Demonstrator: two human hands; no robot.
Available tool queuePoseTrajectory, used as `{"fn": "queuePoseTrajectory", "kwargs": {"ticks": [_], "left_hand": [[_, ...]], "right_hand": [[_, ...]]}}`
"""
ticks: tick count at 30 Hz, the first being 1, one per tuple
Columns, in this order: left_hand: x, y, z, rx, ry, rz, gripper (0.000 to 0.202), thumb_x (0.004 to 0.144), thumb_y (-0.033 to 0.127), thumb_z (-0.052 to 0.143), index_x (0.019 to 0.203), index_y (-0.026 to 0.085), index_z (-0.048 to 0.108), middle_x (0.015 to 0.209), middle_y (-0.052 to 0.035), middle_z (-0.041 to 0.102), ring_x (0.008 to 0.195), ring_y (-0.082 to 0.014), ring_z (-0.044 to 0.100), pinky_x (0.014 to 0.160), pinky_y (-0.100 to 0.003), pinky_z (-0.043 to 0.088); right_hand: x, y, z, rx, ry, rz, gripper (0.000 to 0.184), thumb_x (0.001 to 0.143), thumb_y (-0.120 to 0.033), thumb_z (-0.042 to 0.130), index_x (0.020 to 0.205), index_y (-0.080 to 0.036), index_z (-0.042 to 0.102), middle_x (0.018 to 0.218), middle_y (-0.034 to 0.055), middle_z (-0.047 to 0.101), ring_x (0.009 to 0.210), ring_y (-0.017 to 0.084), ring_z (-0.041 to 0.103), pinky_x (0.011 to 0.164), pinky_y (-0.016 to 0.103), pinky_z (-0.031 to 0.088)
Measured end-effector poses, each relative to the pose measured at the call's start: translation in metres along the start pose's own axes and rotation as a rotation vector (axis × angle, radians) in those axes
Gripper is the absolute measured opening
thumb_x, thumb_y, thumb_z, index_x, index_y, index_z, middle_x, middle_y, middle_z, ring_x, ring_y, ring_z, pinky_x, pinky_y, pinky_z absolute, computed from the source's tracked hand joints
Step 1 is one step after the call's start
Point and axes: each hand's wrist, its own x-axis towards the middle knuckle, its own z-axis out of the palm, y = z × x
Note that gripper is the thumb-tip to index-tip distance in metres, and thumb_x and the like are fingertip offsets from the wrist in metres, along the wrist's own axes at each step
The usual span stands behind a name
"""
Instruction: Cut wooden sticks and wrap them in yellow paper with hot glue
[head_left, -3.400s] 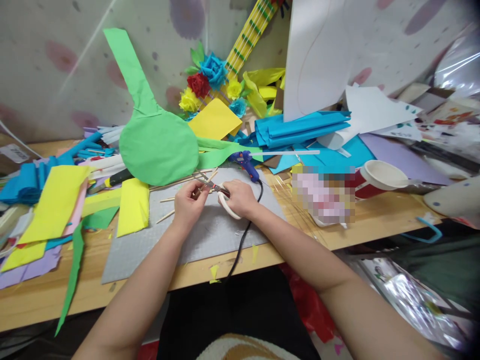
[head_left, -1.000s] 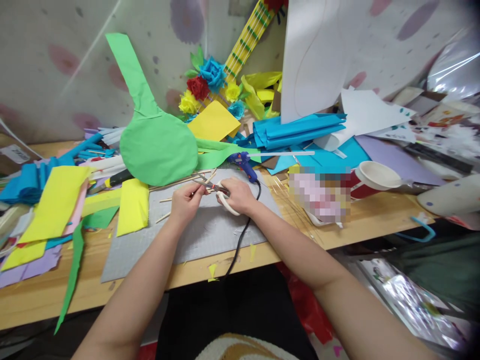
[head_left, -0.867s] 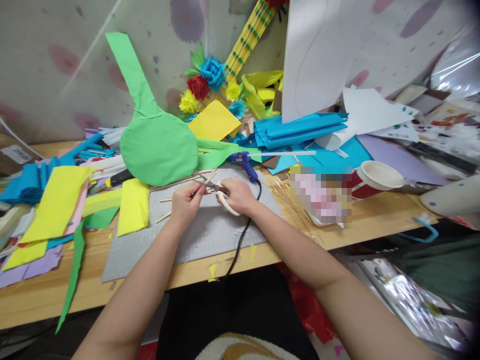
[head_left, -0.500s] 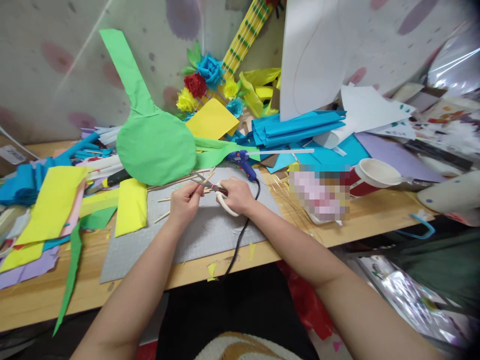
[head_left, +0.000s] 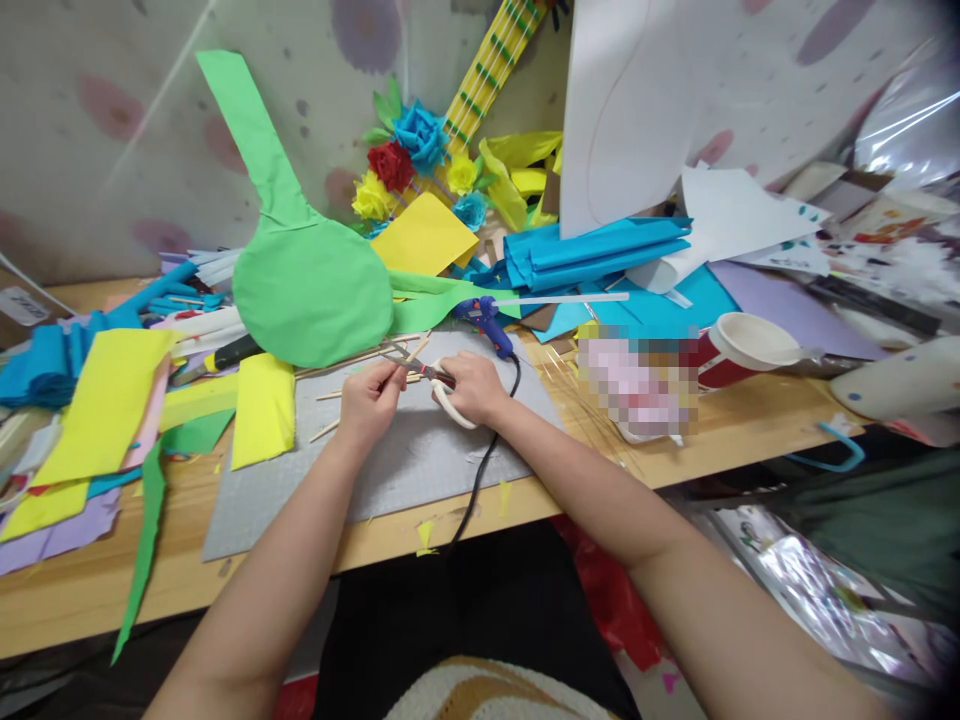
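My right hand (head_left: 472,388) is closed round the white handles of a pair of scissors (head_left: 431,378), whose blades point left over the grey cutting mat (head_left: 405,470). My left hand (head_left: 369,398) pinches a thin wooden stick (head_left: 411,352) right at the blades. More wooden sticks (head_left: 330,393) lie loose on the mat beside that hand. A blue glue gun (head_left: 487,322) rests just behind my right hand, its black cord (head_left: 480,480) running off the table's front edge.
A green paper paddle shape (head_left: 311,290) leans behind the mat. Yellow paper (head_left: 259,410) and blue sheets (head_left: 592,255) crowd both sides. Paper flowers (head_left: 409,165) stand at the back. A red paper cup (head_left: 739,350) lies right of a blurred packet (head_left: 637,385).
Both hands stay together at the scissors and stick with only small shifts. The view has drifted slightly.
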Motion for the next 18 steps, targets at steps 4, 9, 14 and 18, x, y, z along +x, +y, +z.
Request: {"fn": "queuePoseTrajectory", "kwargs": {"ticks": [4, 9, 14, 18], "left_hand": [[0.0006, 0.0003, -0.0009, -0.001, -0.006, -0.009, 0.027, 0.081, 0.026, 0.045, 0.055, 0.017, 0.048, 0.051, 0.0023, 0.046, 0.049, -0.0089, 0.041, 0.051, -0.022, 0.032], [0.0010, -0.0007, -0.0027, -0.018, -0.050, -0.031, 0.026, 0.078, 0.026, 0.045, 0.055, 0.017, 0.050, 0.048, 0.0027, 0.046, 0.045, -0.0082, 0.039, 0.046, -0.021, 0.030], [0.0011, -0.0029, -0.0018, -0.031, -0.064, -0.034, 0.027, 0.080, 0.026, 0.043, 0.055, 0.017, 0.049, 0.049, 0.0021, 0.048, 0.046, -0.0084, 0.041, 0.047, -0.021, 0.031], [0.0013, -0.0023, -0.0007, -0.015, -0.065, -0.025, 0.029, 0.081, 0.026, 0.043, 0.055, 0.017, 0.048, 0.050, 0.0022, 0.047, 0.047, -0.0086, 0.041, 0.049, -0.021, 0.032]], "right_hand": [[-0.0004, 0.0016, 0.0002, -0.012, 0.003, 0.000, 0.021, 0.074, -0.037, 0.049, 0.070, -0.018, 0.058, 0.069, 0.0047, 0.061, 0.069, 0.017, 0.048, 0.058, 0.028, 0.024], [0.0010, 0.0049, -0.0006, 0.021, 0.021, -0.057, 0.015, 0.071, -0.033, 0.051, 0.074, -0.019, 0.056, 0.076, 0.0034, 0.062, 0.074, 0.017, 0.048, 0.060, 0.027, 0.026], [0.0009, 0.0053, 0.0002, 0.018, 0.015, -0.053, 0.015, 0.071, -0.033, 0.051, 0.070, -0.019, 0.055, 0.070, 0.0030, 0.060, 0.071, 0.017, 0.047, 0.060, 0.027, 0.026], [0.0001, 0.0059, 0.0015, -0.001, -0.007, -0.027, 0.019, 0.072, -0.036, 0.051, 0.067, -0.018, 0.056, 0.066, 0.0037, 0.059, 0.068, 0.016, 0.046, 0.058, 0.027, 0.025]]}}
